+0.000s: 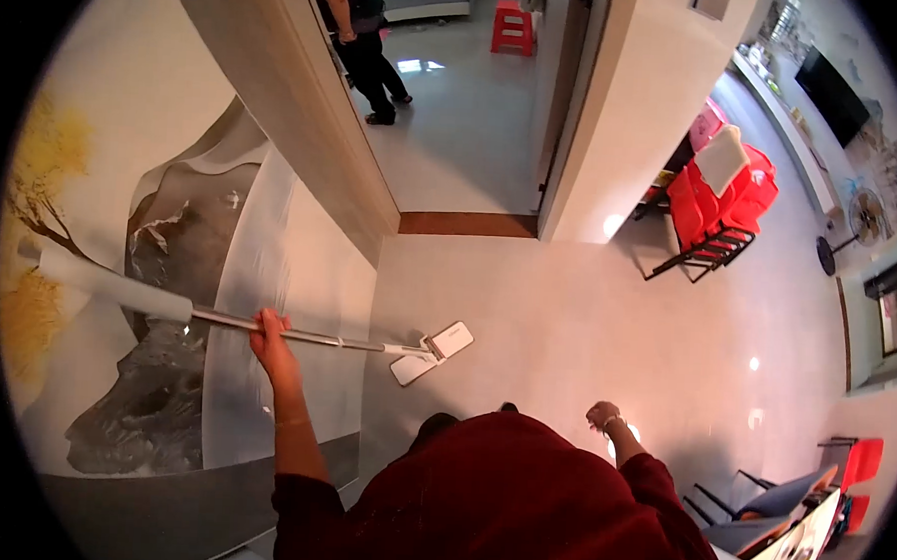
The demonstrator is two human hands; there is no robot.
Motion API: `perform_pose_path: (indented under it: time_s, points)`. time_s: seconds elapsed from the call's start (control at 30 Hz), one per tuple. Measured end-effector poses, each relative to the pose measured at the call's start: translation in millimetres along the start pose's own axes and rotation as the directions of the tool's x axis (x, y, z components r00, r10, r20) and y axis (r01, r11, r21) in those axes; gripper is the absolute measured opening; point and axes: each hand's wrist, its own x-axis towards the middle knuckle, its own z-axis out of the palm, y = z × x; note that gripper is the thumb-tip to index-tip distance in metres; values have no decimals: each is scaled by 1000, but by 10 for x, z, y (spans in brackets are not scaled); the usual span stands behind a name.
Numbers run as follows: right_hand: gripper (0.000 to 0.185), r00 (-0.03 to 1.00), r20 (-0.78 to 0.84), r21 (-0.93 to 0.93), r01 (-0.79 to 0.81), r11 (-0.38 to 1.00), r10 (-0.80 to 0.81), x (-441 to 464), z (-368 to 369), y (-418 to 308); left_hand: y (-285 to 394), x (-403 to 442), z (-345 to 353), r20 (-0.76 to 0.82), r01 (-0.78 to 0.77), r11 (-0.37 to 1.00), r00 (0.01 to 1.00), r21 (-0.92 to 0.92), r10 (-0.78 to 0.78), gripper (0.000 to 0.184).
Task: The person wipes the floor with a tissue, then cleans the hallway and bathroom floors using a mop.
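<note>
A flat mop (288, 334) with a metal pole and a white grip slants across the left side. My left hand (273, 340) is wrapped round the metal part of the pole, below the thick grip. The mop's white rectangular head (453, 338) rests on the pale floor, just out from the painted wall. On the other side of my body, my right hand (604, 415) hangs low with its fingers curled in, and I see nothing in it. A bracelet or band circles that wrist.
Ahead is a doorway with a brown threshold (468, 225); a person (357, 46) stands beyond it, near a red stool (513, 29). Stacked red chairs (724, 197) stand at the right, with a fan (865, 215) farther off. Blue chairs (774, 499) and a table (800, 541) are at the lower right.
</note>
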Motion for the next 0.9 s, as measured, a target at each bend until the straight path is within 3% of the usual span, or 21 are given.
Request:
perform_pose_path:
  time_s: [0.07,0.1,0.13,0.17,0.2,0.23,0.27,0.33,0.4,0.47,0.53,0.67,0.7,0.73,0.77,0.83,0.9]
  points:
    - [23,994,1,-306,102,947,-107,455,-315,-315,8,-204,24,102,-7,1000,995,-7,8,11]
    - [22,973,-65,-307,193,932,-222,582,-435,-565,15,-280,31,126,11,1000,992,16,-13,9]
    - [21,903,6,-472,381,795,-429,849,-476,-757,19,-333,41,149,29,999,988,37,-34,6]
    - [20,967,-56,-240,230,943,-250,893,-572,-1190,21,-366,87,171,46,997,984,59,-56,5]
    - [21,903,-33,-210,413,886,-429,982,-615,-1517,92,-412,220,139,40,996,989,79,-50,7]
    - [21,895,-2,-50,446,894,-446,1057,-618,-1861,230,-478,391,109,36,995,993,98,-46,9]
    - [24,835,-55,-42,545,837,-547,1001,-613,-2236,347,-484,490,81,34,993,996,117,-43,12]
    - [20,747,47,19,664,748,-664,1082,-442,-2867,446,-363,481,74,-69,992,995,105,61,17]
    - [18,692,125,233,676,699,-711,1115,-213,-3366,590,-231,450,87,-191,979,979,66,185,18]
    - [17,634,220,293,682,670,-741,836,-279,-3754,758,-116,461,104,-326,945,940,-11,326,18]
    - [16,623,368,233,657,717,-690,674,-375,-4006,876,-53,479,97,-348,938,933,9,345,22]
    - [25,661,519,65,602,796,-543,800,-438,-4342,805,66,534,79,-303,953,951,26,300,33]
    - [28,649,527,98,595,798,-548,923,-399,-4364,797,98,595,93,-288,957,954,27,284,34]
    - [23,569,485,-30,770,637,-664,1098,-306,-4365,783,118,683,94,-299,953,951,42,294,33]
    - [21,536,470,-86,818,568,-701,1159,-283,-4427,765,145,786,98,-313,948,947,54,307,33]
    - [23,329,468,-281,935,214,-820,1300,-321,-4547,706,203,925,106,-342,937,936,62,335,28]
    - [22,427,541,-263,904,336,-725,1601,-161,-4641,660,235,1061,75,-338,937,940,85,332,26]
